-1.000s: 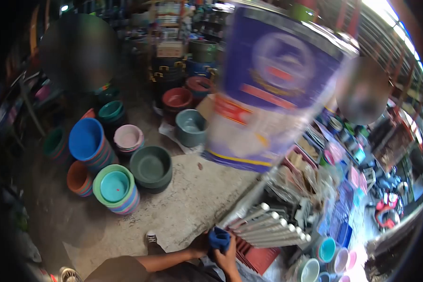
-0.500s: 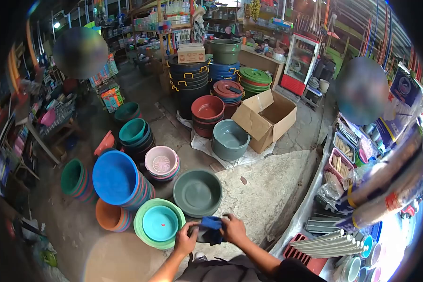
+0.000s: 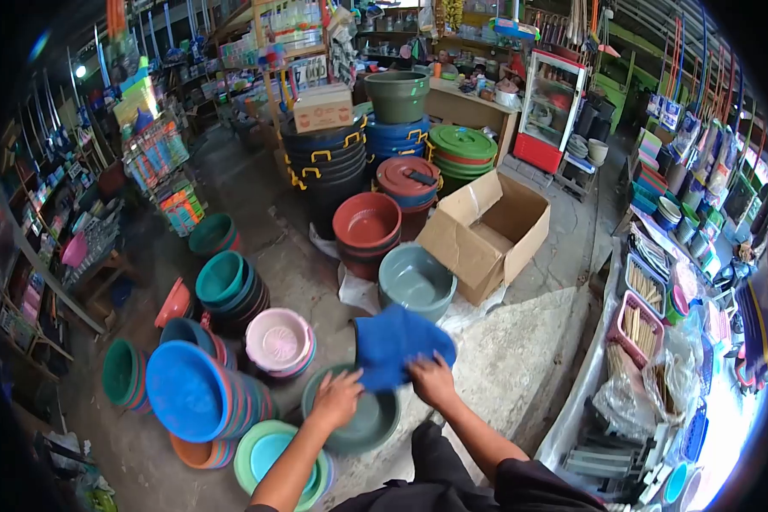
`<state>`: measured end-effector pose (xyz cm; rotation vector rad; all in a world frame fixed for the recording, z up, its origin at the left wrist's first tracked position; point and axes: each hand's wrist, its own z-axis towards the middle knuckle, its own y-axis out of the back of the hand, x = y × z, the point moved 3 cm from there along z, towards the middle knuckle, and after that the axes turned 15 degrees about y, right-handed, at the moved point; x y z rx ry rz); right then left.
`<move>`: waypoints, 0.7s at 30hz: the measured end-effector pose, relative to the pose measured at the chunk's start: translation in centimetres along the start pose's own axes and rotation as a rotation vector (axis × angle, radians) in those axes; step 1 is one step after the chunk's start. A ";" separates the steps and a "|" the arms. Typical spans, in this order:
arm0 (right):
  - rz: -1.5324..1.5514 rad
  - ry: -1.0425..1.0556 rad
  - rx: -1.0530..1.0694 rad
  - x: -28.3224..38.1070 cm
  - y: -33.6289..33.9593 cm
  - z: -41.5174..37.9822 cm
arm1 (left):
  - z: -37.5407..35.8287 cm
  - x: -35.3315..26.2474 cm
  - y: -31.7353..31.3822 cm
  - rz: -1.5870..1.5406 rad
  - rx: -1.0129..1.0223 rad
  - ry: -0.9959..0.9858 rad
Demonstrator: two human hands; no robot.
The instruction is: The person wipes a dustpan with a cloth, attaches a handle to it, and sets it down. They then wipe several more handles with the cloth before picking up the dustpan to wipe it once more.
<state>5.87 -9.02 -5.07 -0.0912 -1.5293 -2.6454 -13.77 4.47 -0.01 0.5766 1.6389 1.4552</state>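
A blue cloth (image 3: 397, 343) is spread out in the air in front of me, slightly blurred by motion. My left hand (image 3: 339, 399) pinches it at its lower left corner, above a dark grey-green basin (image 3: 375, 431). My right hand (image 3: 433, 378) grips the cloth's lower right edge, with the fingers closed on it. Behind the cloth is a grey-blue basin (image 3: 416, 282). Below my left forearm sits a light green basin (image 3: 249, 448) with a turquoise basin (image 3: 273, 452) inside it.
Stacked basins stand to the left, including a large blue basin (image 3: 188, 392) and a pink basin (image 3: 279, 340). An open cardboard box (image 3: 486, 235) lies ahead, beside a red basin (image 3: 367, 224). Along the right runs a display with a pink basket (image 3: 636, 328) and plastic-wrapped goods.
The dark blue bundle between my hands has opened into a wide blue cloth, raised forward. My hands have moved a little up and apart. The view has shifted, and one leg now shows below.
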 end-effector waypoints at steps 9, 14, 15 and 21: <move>0.144 -0.422 0.162 -23.7 5.2 -4.0 | 26.8 -14.4 -5.7 -0.443 0.249 0.098; -0.146 -0.441 0.035 -36.0 17.7 -2.7 | 37.6 -23.4 -0.2 -0.342 0.201 -0.172; -0.235 -0.473 -0.024 -37.6 20.7 -2.4 | 39.5 -25.3 1.0 -0.363 0.183 -0.209; -0.266 -0.529 -0.355 -47.7 28.0 -3.7 | 50.1 -34.2 3.2 -0.522 0.299 -0.372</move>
